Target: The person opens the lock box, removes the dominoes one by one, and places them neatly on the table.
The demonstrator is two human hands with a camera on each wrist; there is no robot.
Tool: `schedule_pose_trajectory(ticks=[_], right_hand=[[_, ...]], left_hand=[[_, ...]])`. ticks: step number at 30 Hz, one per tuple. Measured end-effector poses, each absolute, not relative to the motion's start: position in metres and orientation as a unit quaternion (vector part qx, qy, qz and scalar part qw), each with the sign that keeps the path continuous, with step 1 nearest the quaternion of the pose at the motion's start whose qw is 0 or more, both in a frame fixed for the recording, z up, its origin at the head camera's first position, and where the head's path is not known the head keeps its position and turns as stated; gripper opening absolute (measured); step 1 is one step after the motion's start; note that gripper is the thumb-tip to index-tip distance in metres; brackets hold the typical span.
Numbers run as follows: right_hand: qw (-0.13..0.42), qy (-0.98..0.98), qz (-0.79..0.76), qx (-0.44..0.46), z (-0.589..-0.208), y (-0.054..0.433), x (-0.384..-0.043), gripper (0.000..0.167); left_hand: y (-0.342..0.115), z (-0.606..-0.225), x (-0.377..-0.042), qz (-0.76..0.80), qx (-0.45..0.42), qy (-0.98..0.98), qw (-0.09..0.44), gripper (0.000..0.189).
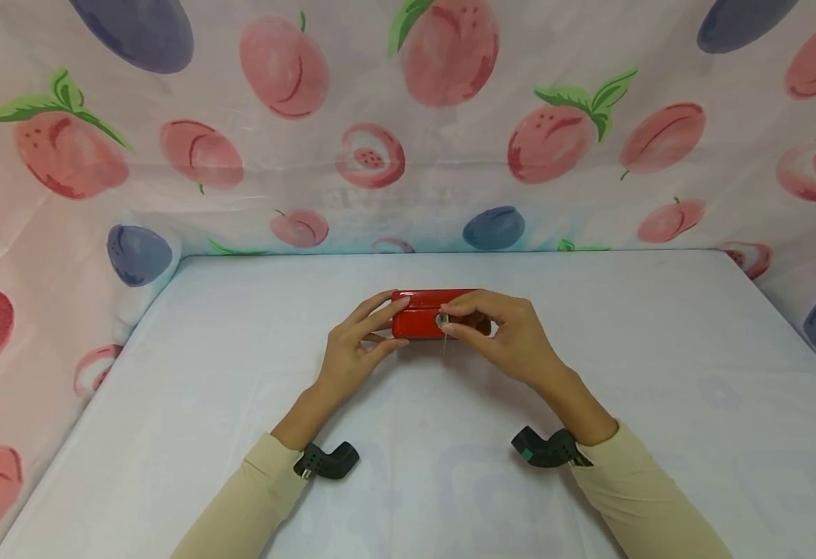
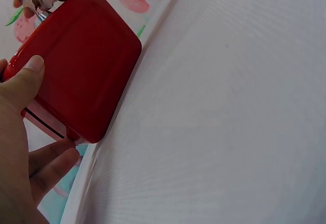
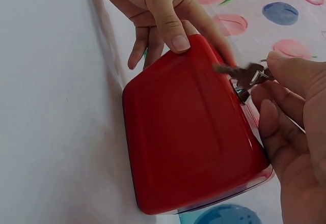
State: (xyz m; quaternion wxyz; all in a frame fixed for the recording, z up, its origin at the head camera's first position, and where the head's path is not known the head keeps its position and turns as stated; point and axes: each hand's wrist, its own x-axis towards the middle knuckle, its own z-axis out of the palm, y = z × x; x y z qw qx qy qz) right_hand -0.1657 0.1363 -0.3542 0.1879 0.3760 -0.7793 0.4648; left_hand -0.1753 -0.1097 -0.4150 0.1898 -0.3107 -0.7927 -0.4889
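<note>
A glossy red metal box (image 1: 418, 324) with rounded corners stands on its edge on the table, its narrow side with the seam facing up. My left hand (image 1: 352, 345) grips its left end, the thumb on the broad face and the fingers over the other side. A silver lock (image 2: 41, 17) sits in the narrow side. With thumb and index finger, my right hand (image 1: 508, 330) pinches keys (image 3: 250, 74) on a thin ring at that lock. Another key's blade dangles blurred beside it. I cannot tell how deep the pinched key sits.
A white cloth covers the table (image 1: 408, 481). Behind it and along its sides hangs a curtain (image 1: 449, 178) printed with pink and blue fruit. Black wrist mounts (image 1: 331, 461) sit at both sleeve cuffs.
</note>
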Motion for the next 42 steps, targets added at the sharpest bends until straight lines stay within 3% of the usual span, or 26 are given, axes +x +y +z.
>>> schedule_pose_trajectory(ticks=[8, 16, 25, 42], right_hand=[[0.194, -0.781, 0.445, 0.392, -0.353, 0.136, -0.164, 0.031], [0.168, -0.784, 0.447, 0.396, -0.352, 0.138, -0.165, 0.031], [0.167, -0.785, 0.435, 0.408, -0.352, 0.138, -0.164, 0.031], [0.131, -0.768, 0.467, 0.419, -0.353, 0.14, -0.164, 0.027]], left_hand=[[-0.11, -0.415, -0.175, -0.493, -0.315, -0.788, 0.192, 0.054], [-0.108, -0.416, -0.176, -0.504, -0.322, -0.774, 0.208, 0.055], [-0.102, -0.396, -0.166, -0.501, -0.336, -0.764, 0.228, 0.053], [-0.11, -0.412, -0.177, -0.463, -0.328, -0.791, 0.227, 0.061]])
